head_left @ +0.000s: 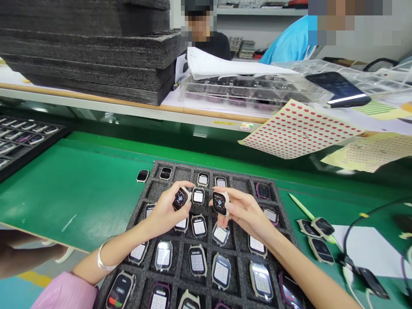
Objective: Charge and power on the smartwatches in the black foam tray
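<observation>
My left hand (172, 201) is closed around a smartwatch body (181, 198) without a strap; its dark screen shows a round blue figure. A similar pale-cased smartwatch (220, 202) is pinched in my right hand (243, 208), screen lit and facing me. Both hands are above a black foam tray (236, 257) divided into compartments. Many watches lie in it, several with white list screens, such as the watch (197, 261) in the middle and the watch (198, 196) between my hands. A purple-cased watch (263, 190) sits at the tray's right. My forearms hide some compartments.
One watch (142, 175) lies left of the tray. To the right are several watches (321, 250), a green pen (302, 206) and cables (346, 240). A shelf (128, 98) holds stacked foam trays (96, 56), a phone (337, 88) and a hanging sticker sheet (296, 131). Two people are beyond.
</observation>
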Available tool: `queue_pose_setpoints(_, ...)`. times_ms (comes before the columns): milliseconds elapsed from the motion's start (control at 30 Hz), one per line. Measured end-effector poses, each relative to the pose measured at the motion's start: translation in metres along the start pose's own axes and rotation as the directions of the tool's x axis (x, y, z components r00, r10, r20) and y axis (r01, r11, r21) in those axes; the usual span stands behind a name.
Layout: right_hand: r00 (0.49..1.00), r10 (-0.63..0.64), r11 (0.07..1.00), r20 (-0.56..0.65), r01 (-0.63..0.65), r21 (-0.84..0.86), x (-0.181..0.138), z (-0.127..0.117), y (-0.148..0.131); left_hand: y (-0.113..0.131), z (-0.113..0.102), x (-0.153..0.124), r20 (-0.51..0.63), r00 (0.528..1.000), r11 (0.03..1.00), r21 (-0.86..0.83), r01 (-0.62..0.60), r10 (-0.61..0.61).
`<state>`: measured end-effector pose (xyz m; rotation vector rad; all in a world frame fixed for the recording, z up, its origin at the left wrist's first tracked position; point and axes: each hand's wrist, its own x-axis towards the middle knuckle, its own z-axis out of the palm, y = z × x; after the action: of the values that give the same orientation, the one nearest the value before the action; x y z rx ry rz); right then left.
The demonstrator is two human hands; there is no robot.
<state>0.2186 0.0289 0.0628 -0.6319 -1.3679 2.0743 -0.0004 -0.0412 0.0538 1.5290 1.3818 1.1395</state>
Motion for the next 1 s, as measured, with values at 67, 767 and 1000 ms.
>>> queue_pose_setpoints(67,1.000,0.020,1.000,-0.009,-0.020,-0.002,-0.001,0.001,-0.001,-0.001,0.000,0.000,-0.003,1.000,1.000,-0.012,0.017,-0.017)
queue_pose_setpoints(767,0.982,0.031,0.999,-0.189,-0.034,-0.015,0.003,0.004,0.008,-0.008,0.007,0.006,0.172,0.964,0.794,-0.547,0.264,-0.202)
queue_pose_setpoints(1000,0.979,0.018,0.997,-0.204,-0.031,-0.064,0.002,0.005,0.009,-0.006,0.007,0.007,0.176,0.967,0.813,-0.526,0.250,-0.184)
